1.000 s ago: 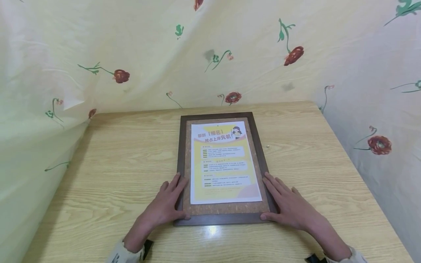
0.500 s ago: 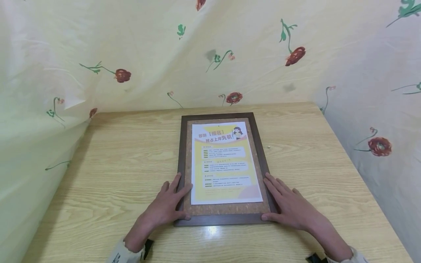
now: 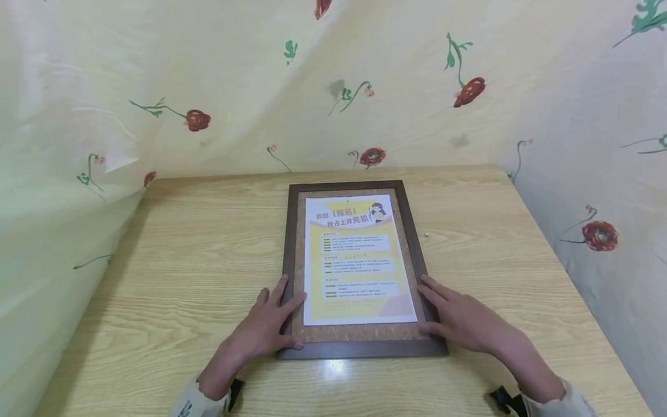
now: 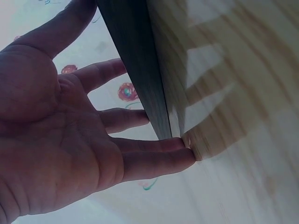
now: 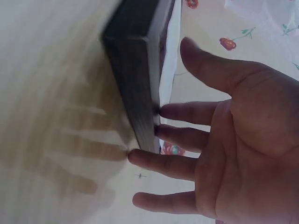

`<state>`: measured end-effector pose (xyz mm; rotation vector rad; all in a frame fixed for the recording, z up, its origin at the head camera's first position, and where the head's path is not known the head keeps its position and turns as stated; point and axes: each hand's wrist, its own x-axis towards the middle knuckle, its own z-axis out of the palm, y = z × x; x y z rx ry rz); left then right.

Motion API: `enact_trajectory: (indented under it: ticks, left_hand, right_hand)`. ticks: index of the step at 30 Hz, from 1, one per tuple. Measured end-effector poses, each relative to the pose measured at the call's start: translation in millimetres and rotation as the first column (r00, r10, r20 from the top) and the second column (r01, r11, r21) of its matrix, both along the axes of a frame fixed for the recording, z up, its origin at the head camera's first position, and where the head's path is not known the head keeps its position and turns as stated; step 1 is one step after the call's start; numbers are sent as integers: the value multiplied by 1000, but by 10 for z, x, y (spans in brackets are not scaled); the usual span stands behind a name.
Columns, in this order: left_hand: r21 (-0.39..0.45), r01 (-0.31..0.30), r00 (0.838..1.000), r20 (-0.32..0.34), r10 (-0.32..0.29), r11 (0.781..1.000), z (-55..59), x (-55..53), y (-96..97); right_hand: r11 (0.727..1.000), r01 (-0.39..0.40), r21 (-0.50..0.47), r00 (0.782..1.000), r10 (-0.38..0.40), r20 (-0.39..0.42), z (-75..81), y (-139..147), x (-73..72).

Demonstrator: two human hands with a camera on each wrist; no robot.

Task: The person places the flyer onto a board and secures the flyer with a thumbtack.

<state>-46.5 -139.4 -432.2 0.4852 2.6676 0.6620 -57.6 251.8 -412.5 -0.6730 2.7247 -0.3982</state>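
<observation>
A dark-framed cork board (image 3: 365, 349) lies flat on the table, bearing a yellow and white printed poster (image 3: 359, 266) with a small dark pin (image 3: 348, 201) at its top. Along the board's lower left side rests my left hand (image 3: 260, 327), its thumb and index finger over the frame. In the left wrist view its lower fingers reach the tabletop beside the frame's dark edge (image 4: 140, 70). My right hand (image 3: 469, 321) is at the lower right side, fingers extended. The right wrist view shows two fingertips at the frame (image 5: 133, 70), the thumb raised and another fingertip on the table.
The wood-grain table (image 3: 208, 231) extends on both sides of the board. A tiny pale bead-like thing (image 3: 427, 235) lies right of the frame. Floral cloth (image 3: 234, 87) hangs behind and at both sides.
My right hand has shifted slightly right, its thumb coming off the frame's lower right corner and moving up. My left index finger has spread inward toward the poster; the board stays put.
</observation>
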Motion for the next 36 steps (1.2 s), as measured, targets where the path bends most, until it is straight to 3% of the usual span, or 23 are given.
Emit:
enact_trajectory:
  ticks: [7,16,21,36]
  left_hand:
    - [3,1,1000,5,-1,1000,6,4,-6]
    - [0,1,1000,5,-1,1000,9,3,-6]
    - [1,-4,1000,10,4,1000,7,3,-5]
    - [-5,-4,1000,2,4,1000,-28,-6,5]
  right_hand:
    - [998,3,-62,998,0,59,131,1,-98]
    - [983,81,-165,997,-78,27,182,69,-320]
    - [975,101,-196,993,-112,-48,186,133,-461]
    - [946,139,-294,978,-177,-107,-36,260,-822]
